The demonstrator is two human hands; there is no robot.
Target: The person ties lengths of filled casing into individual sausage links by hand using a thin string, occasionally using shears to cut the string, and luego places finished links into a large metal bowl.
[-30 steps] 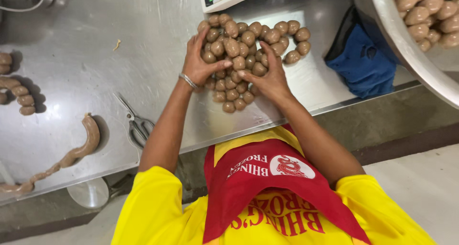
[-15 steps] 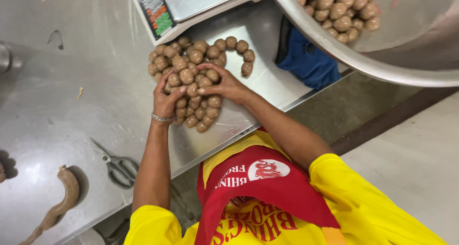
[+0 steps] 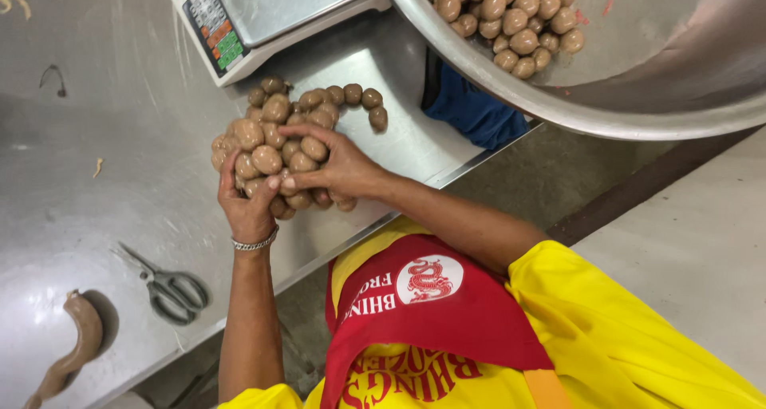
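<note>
- Gathering a cluster of linked brown meatballs (image 3: 279, 150) on the steel table (image 3: 120, 177), beside the weighing scale (image 3: 263, 18).
- Left hand (image 3: 249, 209) cups the heap from below, fingers curled; right hand (image 3: 339, 169) lies half-closed on top.
- Judged mid-gathering; a lift would call for a firm 2-handed hold so the loose trailing end does not drop.

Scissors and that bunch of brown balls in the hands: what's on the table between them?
Nothing: the head view shows only bare steel table between the scissors and the brown balls, apart from the left hand cupping them.
</note>
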